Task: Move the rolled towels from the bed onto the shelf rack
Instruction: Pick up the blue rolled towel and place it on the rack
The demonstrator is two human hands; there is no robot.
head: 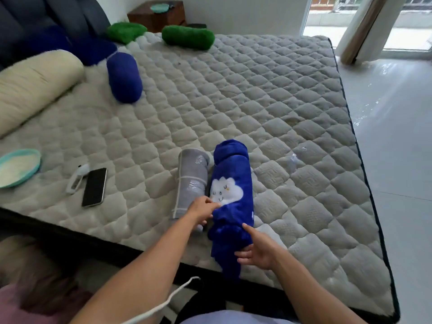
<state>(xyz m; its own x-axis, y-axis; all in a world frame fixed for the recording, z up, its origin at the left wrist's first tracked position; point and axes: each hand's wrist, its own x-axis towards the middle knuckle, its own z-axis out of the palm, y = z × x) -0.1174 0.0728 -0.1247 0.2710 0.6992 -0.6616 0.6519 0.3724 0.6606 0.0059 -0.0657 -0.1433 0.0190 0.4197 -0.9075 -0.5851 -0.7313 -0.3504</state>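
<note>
A blue rolled towel with a white cloud face [231, 183] lies near the bed's front edge. My left hand [203, 210] pinches its left side, and my right hand [256, 250] curls around its near end from the right. Touching it on the left lies a grey rolled towel [191, 181]. Further back on the quilted mattress [268, 101] lie a plain blue roll [124, 77], a cream roll [32, 86] and two green rolls [188, 37] [126, 31]. No shelf rack is in view.
A black phone [94, 187], a white thermometer-like device [76, 178] and a teal bowl [17, 167] lie at the left of the bed. A wooden nightstand [159, 14] stands behind. White tiled floor [397, 136] lies to the right, with a curtain [360, 29] by the window.
</note>
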